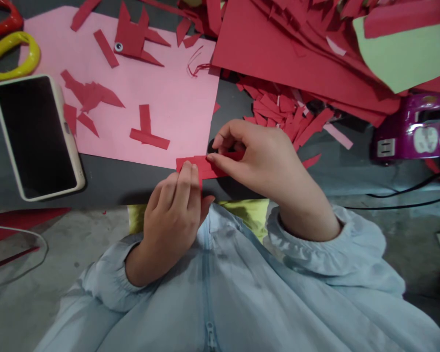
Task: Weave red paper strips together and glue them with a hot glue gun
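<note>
Several layered red paper strips (204,167) lie at the front edge of the dark table. My left hand (176,200) presses their left end with its fingers held together, the thumb lower, near the table edge. My right hand (263,156) is closed over the right part, thumb and curled fingers pinching the red paper; its palm hides the far end. Just beyond is a pink sheet (176,98) bearing a red paper fish (132,41) with a googly eye, a jagged red cutout (91,94) and two crossed red strips (149,132).
On the left lie a phone (38,137) and yellow-handled scissors (29,54). Red scraps (278,107) are heaped beyond my right hand, below large red sheets (263,54). A purple glue gun-like device (406,129) with black cables stands at the right.
</note>
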The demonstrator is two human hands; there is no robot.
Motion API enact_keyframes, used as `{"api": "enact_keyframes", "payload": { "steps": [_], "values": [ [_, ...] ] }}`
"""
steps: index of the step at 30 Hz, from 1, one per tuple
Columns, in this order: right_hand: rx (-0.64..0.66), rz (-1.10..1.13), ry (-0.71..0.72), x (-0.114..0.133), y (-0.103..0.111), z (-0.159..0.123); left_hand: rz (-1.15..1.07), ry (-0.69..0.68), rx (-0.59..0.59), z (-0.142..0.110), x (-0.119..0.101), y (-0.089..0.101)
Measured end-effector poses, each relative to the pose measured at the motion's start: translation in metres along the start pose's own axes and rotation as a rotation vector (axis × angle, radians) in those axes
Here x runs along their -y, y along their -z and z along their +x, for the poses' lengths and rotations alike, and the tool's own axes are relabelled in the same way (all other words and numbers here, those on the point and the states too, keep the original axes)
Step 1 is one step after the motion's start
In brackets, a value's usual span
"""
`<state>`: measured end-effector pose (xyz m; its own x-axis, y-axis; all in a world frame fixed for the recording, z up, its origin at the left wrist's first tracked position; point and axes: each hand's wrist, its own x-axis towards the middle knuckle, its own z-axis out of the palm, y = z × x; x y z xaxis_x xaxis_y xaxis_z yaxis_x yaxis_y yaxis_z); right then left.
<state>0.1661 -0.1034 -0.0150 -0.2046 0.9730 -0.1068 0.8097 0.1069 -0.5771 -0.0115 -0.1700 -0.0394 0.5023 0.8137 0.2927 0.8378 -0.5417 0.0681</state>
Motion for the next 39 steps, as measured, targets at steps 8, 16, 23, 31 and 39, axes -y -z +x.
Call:
{"api": "enact_keyframes", "payload": {
  "steps": [8, 16, 23, 31, 39],
  "values": [
    [-0.074, -0.008, -0.081, -0.014, 0.010, -0.012, 0.050, -0.003, -0.006, 0.003, -0.003, -0.001],
    [-0.113, 0.023, -0.099, -0.021, 0.010, -0.018, 0.048, 0.019, 0.002, 0.008, -0.006, -0.003],
    [-0.126, -0.051, -0.109, -0.020, 0.010, -0.018, 0.102, 0.008, 0.035, 0.010, -0.008, -0.002],
    [-0.197, -0.200, 0.172, -0.027, 0.010, -0.036, 0.105, 0.031, 0.090, 0.004, -0.012, 0.000],
    [-0.138, -0.197, 0.067, -0.023, 0.010, -0.037, 0.151, -0.007, 0.121, 0.007, -0.011, 0.003]
  ]
}}
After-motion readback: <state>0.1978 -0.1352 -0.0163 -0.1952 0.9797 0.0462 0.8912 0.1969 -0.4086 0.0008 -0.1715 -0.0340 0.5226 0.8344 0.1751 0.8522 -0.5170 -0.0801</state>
